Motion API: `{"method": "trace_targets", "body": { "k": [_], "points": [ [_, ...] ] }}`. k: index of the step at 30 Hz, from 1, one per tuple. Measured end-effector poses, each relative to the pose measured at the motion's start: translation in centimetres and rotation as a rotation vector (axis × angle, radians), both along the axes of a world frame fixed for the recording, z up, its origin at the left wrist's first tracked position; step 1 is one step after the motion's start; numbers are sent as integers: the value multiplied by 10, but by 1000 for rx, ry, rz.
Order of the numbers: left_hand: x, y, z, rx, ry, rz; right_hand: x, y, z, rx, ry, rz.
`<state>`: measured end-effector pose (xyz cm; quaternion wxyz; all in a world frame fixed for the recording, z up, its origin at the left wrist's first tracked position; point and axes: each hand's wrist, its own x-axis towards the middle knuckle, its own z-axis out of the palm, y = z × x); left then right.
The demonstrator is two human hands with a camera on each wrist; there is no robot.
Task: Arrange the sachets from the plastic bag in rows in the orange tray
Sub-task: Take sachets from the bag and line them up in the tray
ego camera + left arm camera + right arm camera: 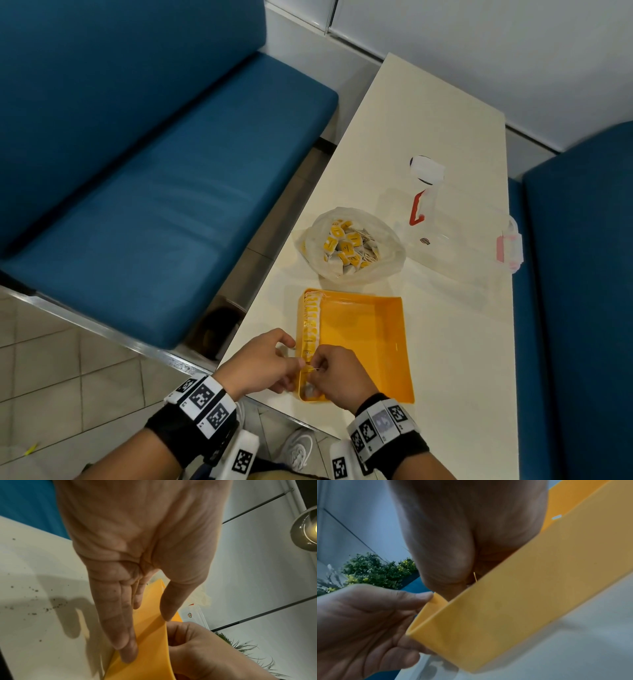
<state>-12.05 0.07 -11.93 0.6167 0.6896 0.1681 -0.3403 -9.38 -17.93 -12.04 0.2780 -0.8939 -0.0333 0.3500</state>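
The orange tray (363,346) lies on the cream table (445,342) near its front edge. A row of yellow-and-white sachets (311,318) stands along its left wall. Behind it sits the open plastic bag (349,246) holding several more sachets. My left hand (291,359) holds the tray's left wall (150,649) near the front corner, fingers (123,642) outside and the thumb on the rim. My right hand (317,371) reaches into that corner and pinches a sachet (310,389) by its yellow thread (475,576). The tray wall (522,588) hides most of the sachet.
A clear plastic box (455,236) with a red handle and pink latch stands at the back right of the table. Blue benches flank it on the left (154,205) and right (582,274). Dark specks (34,601) dot the table left of the tray.
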Motion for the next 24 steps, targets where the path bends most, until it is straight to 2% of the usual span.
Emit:
{"method": "trace_targets", "body": {
  "k": [14,19,22,24],
  "points": [
    [3,2,4,-20,28,-33,0,7,-8,-38,-98,-82],
    [5,4,6,14,30,-83,5,7,8,-34,-102,-90],
    [14,16,18,171,-47,-216,26,-7,37,24,-200,-239],
    [32,24,37,303,-201,-263,48,-21,63,51,-352,-407]
  ]
}}
